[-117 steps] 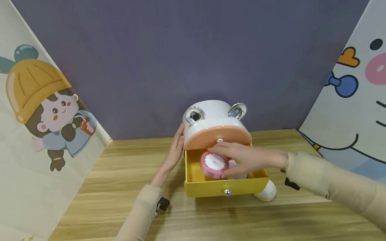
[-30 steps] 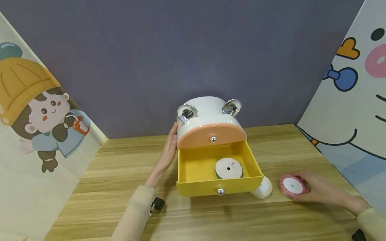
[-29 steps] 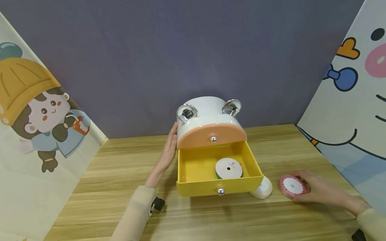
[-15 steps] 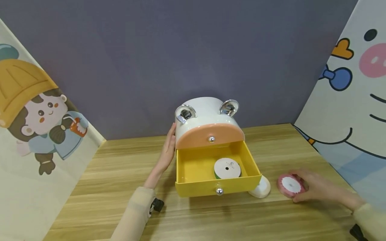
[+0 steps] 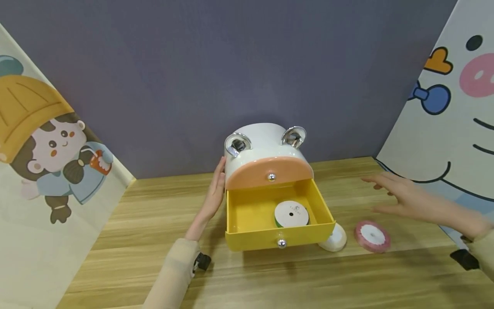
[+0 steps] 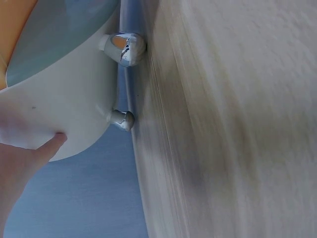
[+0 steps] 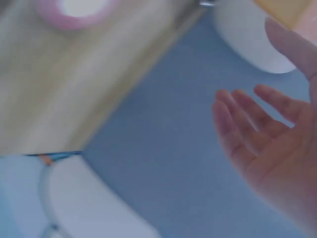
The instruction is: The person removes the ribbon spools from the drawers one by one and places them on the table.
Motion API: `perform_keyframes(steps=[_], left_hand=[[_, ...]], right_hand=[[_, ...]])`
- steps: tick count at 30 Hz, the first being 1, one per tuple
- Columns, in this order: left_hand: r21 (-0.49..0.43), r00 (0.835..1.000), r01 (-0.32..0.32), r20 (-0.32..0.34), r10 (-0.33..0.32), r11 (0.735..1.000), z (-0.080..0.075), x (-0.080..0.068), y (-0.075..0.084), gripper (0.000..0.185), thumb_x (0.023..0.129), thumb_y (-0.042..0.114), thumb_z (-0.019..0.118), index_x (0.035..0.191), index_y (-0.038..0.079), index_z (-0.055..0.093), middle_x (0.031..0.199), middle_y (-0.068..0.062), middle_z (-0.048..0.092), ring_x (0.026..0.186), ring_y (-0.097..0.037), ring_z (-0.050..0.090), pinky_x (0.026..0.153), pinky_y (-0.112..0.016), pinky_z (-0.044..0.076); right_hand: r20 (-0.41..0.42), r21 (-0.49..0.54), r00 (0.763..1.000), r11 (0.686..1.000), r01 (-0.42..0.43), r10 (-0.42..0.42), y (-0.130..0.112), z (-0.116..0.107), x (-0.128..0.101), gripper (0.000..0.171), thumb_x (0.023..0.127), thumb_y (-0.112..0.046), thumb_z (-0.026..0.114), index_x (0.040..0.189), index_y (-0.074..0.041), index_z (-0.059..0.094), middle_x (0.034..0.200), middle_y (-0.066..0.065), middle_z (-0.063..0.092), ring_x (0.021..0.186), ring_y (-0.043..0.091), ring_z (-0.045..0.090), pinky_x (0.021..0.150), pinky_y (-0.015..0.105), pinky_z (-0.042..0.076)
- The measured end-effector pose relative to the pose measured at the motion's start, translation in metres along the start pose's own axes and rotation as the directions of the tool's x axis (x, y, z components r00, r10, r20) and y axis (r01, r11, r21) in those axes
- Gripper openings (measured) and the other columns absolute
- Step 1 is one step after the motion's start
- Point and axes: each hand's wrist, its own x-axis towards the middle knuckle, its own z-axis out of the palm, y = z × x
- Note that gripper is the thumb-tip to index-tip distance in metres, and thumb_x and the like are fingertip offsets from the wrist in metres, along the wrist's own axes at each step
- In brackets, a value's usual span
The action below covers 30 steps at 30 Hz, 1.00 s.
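A white storage box [image 5: 262, 139] with silver ears has its yellow drawer [image 5: 247, 242] pulled out below a closed orange one [image 5: 266, 174]. Inside the yellow drawer lies a white-faced ribbon spool [image 5: 285, 212] with a green edge. My left hand [image 5: 213, 198] rests against the box's left side, fingers straight; the left wrist view shows a fingertip on the white wall. My right hand [image 5: 413, 197] is in the air to the right, fingers spread and holding nothing. Nearest to it on the table are a pink ribbon spool [image 5: 372, 236] and a cream ribbon spool [image 5: 336, 240], partly hidden by the drawer.
The wooden table [image 5: 162, 223] meets a grey-blue wall panel [image 5: 185, 86] close behind the box. Cartoon-printed panels [image 5: 436, 141] stand at both sides. Short silver feet [image 6: 131, 49] hold the box off the table.
The right hand took the pink spool from the yellow drawer to the table beside the cream one. It has since let go and lifted up and away. The left hand stays on the box.
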Motion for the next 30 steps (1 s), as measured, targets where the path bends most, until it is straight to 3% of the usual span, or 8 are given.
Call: perform_keyframes(steps=[3,6,12,15,19,22,25,30], left_hand=[[-0.002,1.000,-0.002,-0.003,0.002,1.000,-0.001,0.000,0.000,0.052,0.109,0.013,0.024,0.160,0.009,0.016,0.168,-0.015,0.007,0.155,-0.034,0.012,0.127,-0.053,0.011],[-0.007,1.000,-0.001,-0.004,0.001,1.000,-0.002,0.000,-0.001,0.051,0.109,0.013,0.024,0.160,0.010,0.016,0.169,-0.013,0.007,0.155,-0.033,0.012,0.127,-0.053,0.011],[-0.003,1.000,0.010,0.001,-0.010,1.000,-0.002,0.000,-0.001,0.051,0.109,0.015,0.025,0.160,0.011,0.016,0.169,-0.013,0.007,0.155,-0.033,0.012,0.127,-0.054,0.011],[-0.004,1.000,0.001,-0.010,-0.001,1.000,0.000,0.003,-0.018,0.051,0.110,0.021,0.025,0.160,0.019,0.018,0.169,-0.008,0.009,0.155,-0.030,0.014,0.127,-0.055,0.012],[-0.002,1.000,0.001,-0.023,-0.001,1.000,0.002,0.005,-0.031,0.050,0.110,0.025,0.025,0.160,0.024,0.018,0.169,-0.003,0.009,0.155,-0.029,0.014,0.126,-0.056,0.012],[-0.005,1.000,0.023,-0.007,-0.023,1.000,0.002,0.001,-0.016,0.051,0.110,0.021,0.025,0.160,0.017,0.016,0.169,-0.006,0.007,0.155,-0.033,0.013,0.126,-0.057,0.011],[-0.011,1.000,0.027,0.007,-0.027,1.000,0.001,-0.002,-0.003,0.052,0.110,0.017,0.026,0.160,0.010,0.015,0.169,-0.010,0.007,0.154,-0.036,0.014,0.126,-0.057,0.013],[-0.022,1.000,0.017,0.002,-0.017,1.000,-0.001,-0.001,0.000,0.052,0.109,0.012,0.026,0.160,0.009,0.016,0.169,-0.011,0.008,0.154,-0.035,0.015,0.126,-0.055,0.013]], right_hand=[[0.020,0.016,0.999,0.999,0.029,-0.030,-0.021,-0.018,0.027,0.075,0.065,-0.021,0.092,0.130,-0.008,0.056,0.116,0.002,0.065,0.090,0.009,0.062,0.061,0.021,0.053],[0.094,0.051,0.995,0.998,0.027,-0.032,-0.047,-0.034,0.053,0.067,0.076,-0.028,0.086,0.134,-0.015,0.056,0.122,-0.003,0.063,0.097,0.009,0.061,0.068,0.023,0.057],[0.214,0.152,0.970,0.985,0.081,-0.113,-0.088,-0.045,0.093,0.059,0.086,-0.034,0.078,0.138,-0.019,0.055,0.133,-0.006,0.059,0.117,0.015,0.061,0.091,0.039,0.059],[0.286,0.185,0.948,0.979,0.088,-0.139,-0.100,-0.040,0.105,0.063,0.086,-0.037,0.076,0.142,-0.018,0.052,0.142,-0.003,0.055,0.127,0.019,0.057,0.100,0.043,0.055],[0.330,0.237,0.915,0.959,0.158,-0.232,-0.106,-0.026,0.117,0.063,0.088,-0.033,0.075,0.143,-0.017,0.050,0.144,-0.001,0.053,0.128,0.020,0.054,0.103,0.043,0.052],[0.342,0.268,0.894,0.942,0.203,-0.290,-0.108,-0.015,0.121,0.059,0.088,-0.027,0.076,0.142,-0.018,0.051,0.142,-0.002,0.054,0.125,0.017,0.054,0.102,0.042,0.053],[0.393,0.267,0.876,0.946,0.183,-0.280,-0.109,-0.005,0.123,0.061,0.088,-0.024,0.076,0.142,-0.019,0.051,0.145,-0.002,0.052,0.128,0.018,0.052,0.103,0.043,0.052],[0.440,0.230,0.852,0.953,0.198,-0.283,-0.109,0.008,0.129,0.067,0.081,-0.019,0.080,0.142,-0.014,0.052,0.146,0.000,0.052,0.131,0.020,0.050,0.104,0.044,0.051]])
